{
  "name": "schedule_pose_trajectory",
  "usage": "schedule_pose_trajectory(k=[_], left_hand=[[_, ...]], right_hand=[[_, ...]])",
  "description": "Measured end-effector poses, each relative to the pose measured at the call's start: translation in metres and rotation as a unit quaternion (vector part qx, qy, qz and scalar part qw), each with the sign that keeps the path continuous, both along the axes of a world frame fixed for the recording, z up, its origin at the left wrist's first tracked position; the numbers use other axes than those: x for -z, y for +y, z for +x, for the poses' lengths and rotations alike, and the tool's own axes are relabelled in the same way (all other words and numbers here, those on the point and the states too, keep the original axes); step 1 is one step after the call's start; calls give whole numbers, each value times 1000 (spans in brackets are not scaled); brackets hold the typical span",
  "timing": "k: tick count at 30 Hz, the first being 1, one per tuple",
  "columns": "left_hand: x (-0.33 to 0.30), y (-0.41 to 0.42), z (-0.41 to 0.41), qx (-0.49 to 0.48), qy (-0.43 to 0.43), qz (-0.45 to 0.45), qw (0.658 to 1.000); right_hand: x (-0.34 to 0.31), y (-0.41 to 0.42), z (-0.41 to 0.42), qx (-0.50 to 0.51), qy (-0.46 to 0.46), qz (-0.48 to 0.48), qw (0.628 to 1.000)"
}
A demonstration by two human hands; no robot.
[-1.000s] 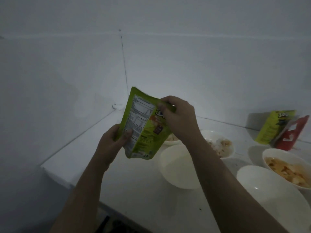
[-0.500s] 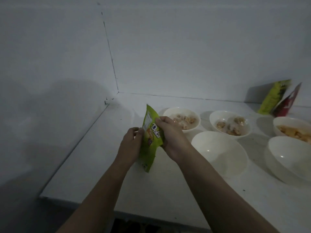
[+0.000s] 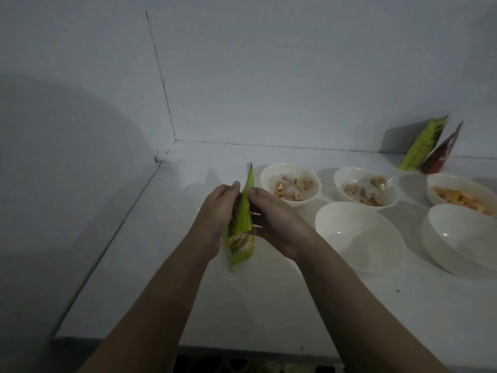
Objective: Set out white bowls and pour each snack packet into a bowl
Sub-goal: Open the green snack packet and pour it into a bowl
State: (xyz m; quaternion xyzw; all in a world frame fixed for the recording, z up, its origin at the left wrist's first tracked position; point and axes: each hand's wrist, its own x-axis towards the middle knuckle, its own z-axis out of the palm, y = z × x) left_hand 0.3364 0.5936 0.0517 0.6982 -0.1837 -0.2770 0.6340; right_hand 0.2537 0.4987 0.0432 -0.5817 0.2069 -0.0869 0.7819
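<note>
A green snack packet [image 3: 240, 235] stands upright and edge-on above the white counter [image 3: 166, 254], pinched between both hands. My left hand [image 3: 217, 211] grips its left face and my right hand [image 3: 274, 219] grips its right face near the top. To the right sit two empty white bowls, the nearer one [image 3: 360, 235] beside my right wrist and another [image 3: 462, 238] at the frame's right edge. Behind them are three filled bowls: two with brown snack pieces [image 3: 291, 184] [image 3: 365, 188] and one with orange snacks [image 3: 462, 193].
Two packets, a green one [image 3: 422, 144] and a red one [image 3: 441, 154], lean against the back wall at the right. White walls meet in a corner at the counter's far left. The counter's front edge runs below my forearms.
The view has tilted down and the packet has dropped lower toward the counter. It has turned from showing its face to edge-on, with both hands now pressed on its two sides.
</note>
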Motion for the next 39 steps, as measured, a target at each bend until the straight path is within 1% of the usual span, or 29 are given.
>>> schedule_pose_trajectory(k=[1, 3, 6, 11, 13, 17, 19, 22, 24, 27, 30, 32, 34, 36, 39], left_hand=[[-4, 1, 2, 13, 14, 14, 1000], [-11, 4, 6, 42, 15, 32, 998], [-13, 6, 10, 68, -4, 36, 997], [-18, 9, 14, 103, 9, 43, 994], [-19, 10, 14, 111, 9, 36, 993], [-17, 14, 12, 143, 56, 3, 988], [-16, 15, 10, 149, 47, -19, 988], [-18, 12, 6, 133, 22, -89, 987], [-23, 10, 3, 121, -7, -103, 987], [-21, 8, 4, 105, -67, -58, 990], [-12, 10, 4, 111, -102, -13, 988], [-10, 10, 3, 127, -115, -11, 985], [-9, 11, 2, 135, -122, -33, 983], [-7, 10, 1, 136, -122, -73, 980], [1, 8, -3, 124, -98, -133, 978]], right_hand=[[-1, 2, 1, -1, -2, -15, 1000], [-3, 4, 1, -3, -3, -50, 999], [-5, 6, 1, -3, -11, -92, 996], [-8, 5, -2, 8, -14, -174, 985], [-7, 6, -2, 11, -12, -188, 982], [-6, 6, -4, 10, -18, -189, 982], [-8, 7, -4, 23, -29, -178, 983], [-16, 8, -5, 66, -59, -170, 981], [-21, 6, -6, 84, -74, -179, 977], [-20, 5, -10, 73, -65, -194, 976], [-14, 7, -16, 56, -49, -210, 975], [-12, 8, -20, 57, -55, -233, 969], [-14, 7, -22, 62, -59, -287, 954], [-16, 6, -21, 67, -65, -318, 943], [-14, 8, -18, 90, -77, -308, 944]])
